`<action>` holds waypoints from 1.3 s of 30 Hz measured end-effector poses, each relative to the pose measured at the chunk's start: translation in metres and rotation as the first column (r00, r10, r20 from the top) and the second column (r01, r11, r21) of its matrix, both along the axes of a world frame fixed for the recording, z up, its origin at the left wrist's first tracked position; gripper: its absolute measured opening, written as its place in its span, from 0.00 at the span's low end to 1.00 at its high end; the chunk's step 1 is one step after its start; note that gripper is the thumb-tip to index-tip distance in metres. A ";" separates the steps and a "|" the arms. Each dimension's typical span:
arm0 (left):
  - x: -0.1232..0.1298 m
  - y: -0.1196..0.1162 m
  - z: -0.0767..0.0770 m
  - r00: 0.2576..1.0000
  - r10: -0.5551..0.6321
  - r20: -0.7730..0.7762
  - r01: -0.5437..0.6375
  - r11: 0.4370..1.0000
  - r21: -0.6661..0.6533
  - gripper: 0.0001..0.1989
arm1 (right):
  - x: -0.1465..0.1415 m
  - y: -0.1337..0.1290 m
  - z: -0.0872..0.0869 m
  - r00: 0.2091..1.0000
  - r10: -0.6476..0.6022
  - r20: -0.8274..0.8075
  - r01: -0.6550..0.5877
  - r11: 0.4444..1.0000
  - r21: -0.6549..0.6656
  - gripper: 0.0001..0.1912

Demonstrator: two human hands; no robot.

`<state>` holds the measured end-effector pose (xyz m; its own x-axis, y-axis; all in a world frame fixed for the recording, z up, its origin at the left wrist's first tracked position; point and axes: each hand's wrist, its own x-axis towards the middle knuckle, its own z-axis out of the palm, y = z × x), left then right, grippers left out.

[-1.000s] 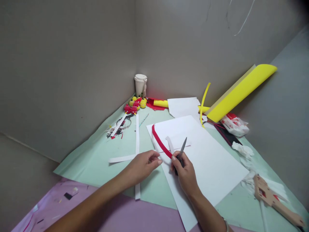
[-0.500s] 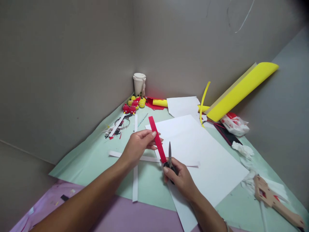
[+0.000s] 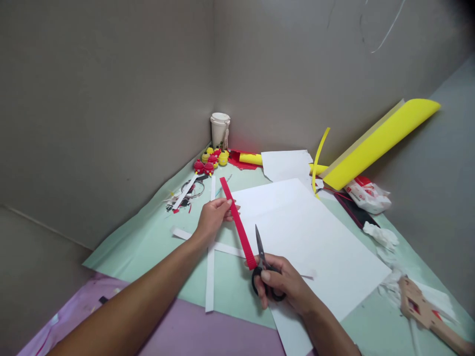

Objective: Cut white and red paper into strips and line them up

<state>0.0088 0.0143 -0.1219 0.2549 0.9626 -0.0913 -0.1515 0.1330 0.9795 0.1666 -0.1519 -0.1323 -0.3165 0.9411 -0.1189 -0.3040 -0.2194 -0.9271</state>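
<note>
My left hand (image 3: 215,215) pinches a red strip (image 3: 240,232) between thumb and fingers near its upper end. The strip slants down toward my right hand (image 3: 280,282), with fine cuts or ridges showing at its lower end. Black-handled scissors (image 3: 261,252) are in my right hand, blades pointing up and seemingly closed, fingers in the handle loops. The scissors are beside the strip's lower end; whether a right finger touches the strip I cannot tell. Below lie white paper strips (image 3: 210,277) that cross, and a large white sheet (image 3: 315,237).
Red and yellow round ornaments (image 3: 210,160) stand before a white cup (image 3: 220,129) in the corner. A rolled yellow sheet (image 3: 382,143) leans on the right wall, above a tissue pack (image 3: 367,194). A beige glue gun (image 3: 419,304) lies at right. Scraps and wire (image 3: 187,193) lie at left.
My right hand has moved down a little and the scissors have turned, showing their handle loops. The red strip now shows more of its lower length. The whole view has shifted slightly.
</note>
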 end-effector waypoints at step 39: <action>-0.007 -0.008 0.002 0.969 -0.158 0.190 0.180 0.978 -0.107 0.15 | 0.002 -0.004 -0.004 0.972 0.173 -0.160 -0.197 0.969 -0.149 0.24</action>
<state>0.0019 0.0066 -0.1201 0.4356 0.8886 -0.1439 -0.2880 0.2890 0.9130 0.1691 -0.1557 -0.1364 -0.5080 0.8365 -0.2054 -0.3719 -0.4281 -0.8236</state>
